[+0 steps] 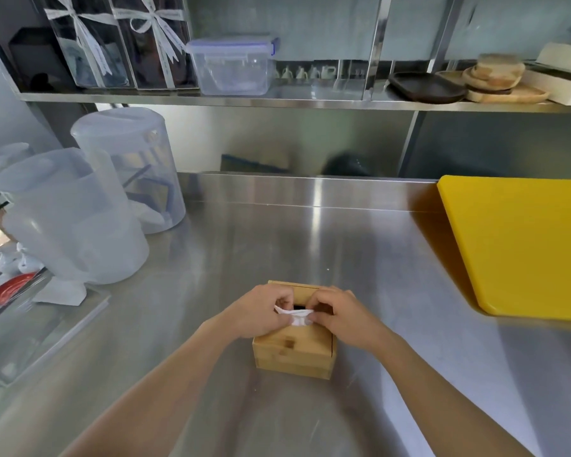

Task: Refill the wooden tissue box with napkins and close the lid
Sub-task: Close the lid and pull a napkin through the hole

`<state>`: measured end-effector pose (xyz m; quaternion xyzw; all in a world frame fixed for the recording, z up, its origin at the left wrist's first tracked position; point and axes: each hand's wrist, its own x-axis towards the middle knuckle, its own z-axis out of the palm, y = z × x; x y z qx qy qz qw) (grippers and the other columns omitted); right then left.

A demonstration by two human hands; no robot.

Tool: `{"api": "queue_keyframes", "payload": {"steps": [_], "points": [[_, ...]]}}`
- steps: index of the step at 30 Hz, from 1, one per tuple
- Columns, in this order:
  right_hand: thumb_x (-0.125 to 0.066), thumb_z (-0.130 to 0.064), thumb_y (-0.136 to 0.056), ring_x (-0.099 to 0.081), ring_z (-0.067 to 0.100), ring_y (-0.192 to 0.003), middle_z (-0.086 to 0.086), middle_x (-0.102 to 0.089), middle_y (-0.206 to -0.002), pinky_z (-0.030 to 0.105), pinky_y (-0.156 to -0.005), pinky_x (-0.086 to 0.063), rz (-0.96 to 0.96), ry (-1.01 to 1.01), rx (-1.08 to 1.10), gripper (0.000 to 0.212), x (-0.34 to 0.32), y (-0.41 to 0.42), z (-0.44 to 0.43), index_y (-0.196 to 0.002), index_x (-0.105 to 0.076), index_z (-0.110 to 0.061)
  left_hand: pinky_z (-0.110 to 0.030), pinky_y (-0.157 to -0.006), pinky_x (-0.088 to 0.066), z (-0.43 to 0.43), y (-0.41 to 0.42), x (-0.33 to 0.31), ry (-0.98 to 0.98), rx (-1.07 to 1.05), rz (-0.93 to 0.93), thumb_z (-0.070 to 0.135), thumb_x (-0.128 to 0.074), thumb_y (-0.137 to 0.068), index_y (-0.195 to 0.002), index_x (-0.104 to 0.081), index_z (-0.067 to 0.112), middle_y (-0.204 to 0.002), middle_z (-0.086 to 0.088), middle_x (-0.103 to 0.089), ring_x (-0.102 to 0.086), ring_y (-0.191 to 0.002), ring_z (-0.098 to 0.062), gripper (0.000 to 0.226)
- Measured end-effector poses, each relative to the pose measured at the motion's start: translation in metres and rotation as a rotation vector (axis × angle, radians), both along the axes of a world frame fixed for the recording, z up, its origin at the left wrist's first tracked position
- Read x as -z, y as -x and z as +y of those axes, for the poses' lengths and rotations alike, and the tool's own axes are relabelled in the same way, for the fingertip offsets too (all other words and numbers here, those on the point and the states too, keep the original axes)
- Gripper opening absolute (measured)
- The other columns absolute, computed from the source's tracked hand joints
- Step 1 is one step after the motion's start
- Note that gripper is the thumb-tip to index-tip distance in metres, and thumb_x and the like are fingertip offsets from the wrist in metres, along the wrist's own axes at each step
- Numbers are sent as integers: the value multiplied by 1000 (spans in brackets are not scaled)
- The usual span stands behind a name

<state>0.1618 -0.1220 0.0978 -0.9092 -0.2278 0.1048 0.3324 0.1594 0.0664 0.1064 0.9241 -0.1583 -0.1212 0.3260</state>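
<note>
The wooden box [294,349] is set on the steel tabletop [360,258] near the viewer, roughly at the centre, with a yellow board [521,245] well apart on the right and two plastic jugs [80,219] on the far left. Both hands are placed on top of the box: the left hand [261,313] is curled shut on the left end of a white napkin [295,316], and the right hand [338,316] is pinched on its right end, so that the napkin is held bunched between them over the dark slot [299,305] in the lid. The lid appears to be down already, though its seating is partly hidden by the hands. The step in hand is judged to be the drawing of the top napkin up through the slot. It is best done with a light, even pull from both ends, so that the paper is not torn on the slot's edges; the box should be steadied by the heels of the hands, since it could be lifted or slid on the smooth steel. Only a short tuft should be left standing, and the lid should then be checked for sitting flush.
</note>
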Motion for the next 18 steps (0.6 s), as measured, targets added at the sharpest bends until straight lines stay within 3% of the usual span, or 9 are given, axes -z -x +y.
{"api": "queue_keyframes", "payload": {"steps": [2, 4, 7, 12, 18], "points": [[-56, -13, -88, -46, 13, -91, -14, -53, -78, 25, -85, -24, 35, -39, 38, 34, 2, 1, 1, -67, -47, -38, -30, -67, -42, 0, 2, 1, 28, -23, -27, 19, -65, -76, -68, -48, 33, -78, 5, -59, -52, -71, -13, 23], [-51, -12, -92, -43, 14, -93, -13, -52, -78, 25, -86, -23, 76, -65, 63, 37, 3, 1, 1, -67, -45, -39, -29, -70, -44, 3, 2, 3, 106, -54, -13, 19, -67, -77, -73, -56, 33, -82, 4, -63, -56, -74, -15, 18], [-46, -14, -94, -42, 17, -95, -14, -52, -80, 27, -87, -27, 137, -114, 87, 31, 7, 1, 0, -72, -47, -35, -27, -63, -41, 5, 1, 3, 260, -136, 35, 16, -67, -80, -75, -66, 20, -75, -6, -65, -53, -65, -12, 6], [-45, -13, -94, -43, 17, -83, -5, -53, -76, 25, -70, -34, 201, -265, 164, 31, 16, -4, -1, -70, -50, -32, -11, -54, -39, 0, 2, -1, 441, -194, 52, 7, -62, -85, -75, -65, 11, -63, -1, -62, -54, -53, 1, 12], [-48, -11, -93, -45, 17, -76, 6, -54, -81, 32, -73, -35, 266, -381, 167, 21, 17, -6, -2, -76, -57, -21, -16, -58, -44, 4, 0, 7, 578, -245, 80, 6, -62, -86, -74, -65, 13, -66, -1, -64, -57, -57, -4, 14]]}}
